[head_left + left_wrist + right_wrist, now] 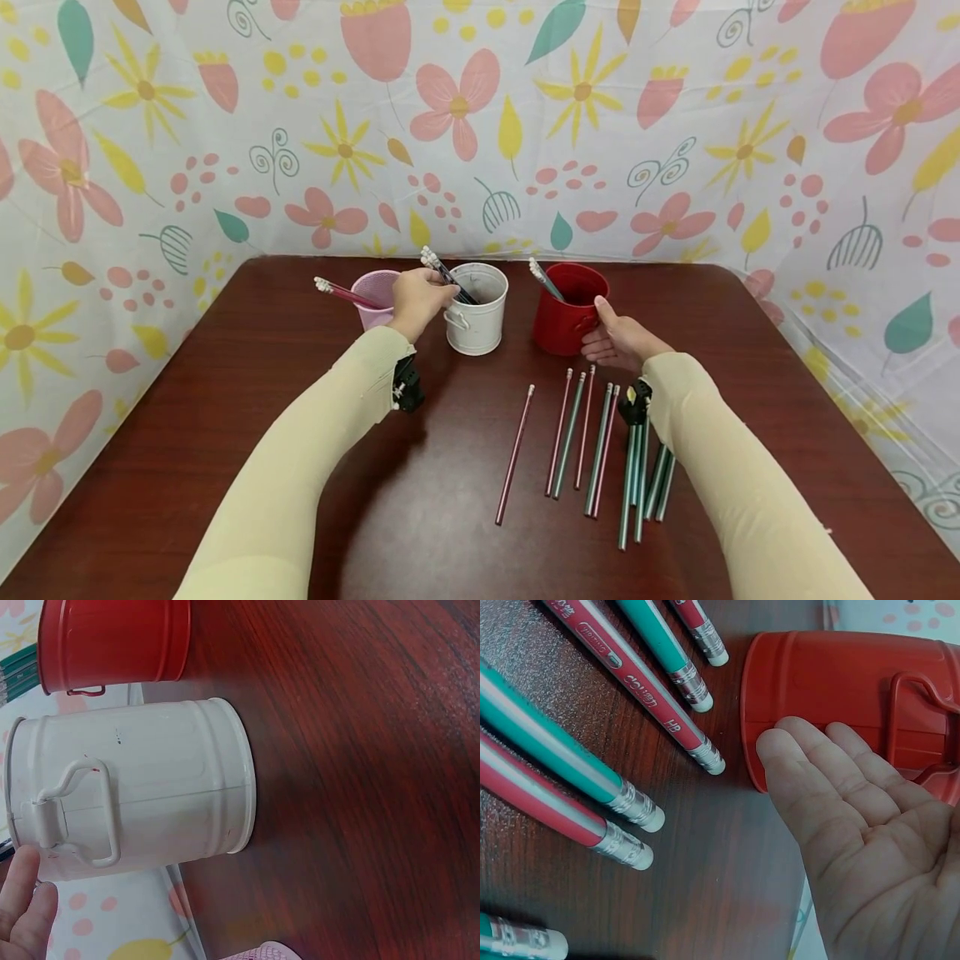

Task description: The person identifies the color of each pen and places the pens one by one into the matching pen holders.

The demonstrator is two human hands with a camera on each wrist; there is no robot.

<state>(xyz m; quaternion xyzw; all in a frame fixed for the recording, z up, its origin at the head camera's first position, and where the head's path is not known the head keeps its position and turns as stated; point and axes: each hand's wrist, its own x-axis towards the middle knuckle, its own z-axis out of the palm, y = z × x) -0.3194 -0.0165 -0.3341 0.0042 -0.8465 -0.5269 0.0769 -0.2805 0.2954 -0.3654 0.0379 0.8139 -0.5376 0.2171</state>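
Note:
My left hand [422, 302] is at the left rim of a white metal bucket [476, 332], its fingertips touching near the side handle [112, 817]. Dark pencils [450, 275] with white erasers lean out of this bucket beside the hand. My right hand [622, 337] is beside a red metal bucket [553, 329], palm showing and fingers extended along its wall in the right wrist view. Teal pencils [546, 279] lean in the red bucket. Behind my left hand stands a pink mesh cup [366, 316] holding red pencils [341, 290].
Several red pencils [516, 454] and green pencils [570, 437] lie loose on the brown table [247, 417], in front of the red bucket and under my right forearm. A flower-printed cloth [457, 200] hangs behind the table and at its sides.

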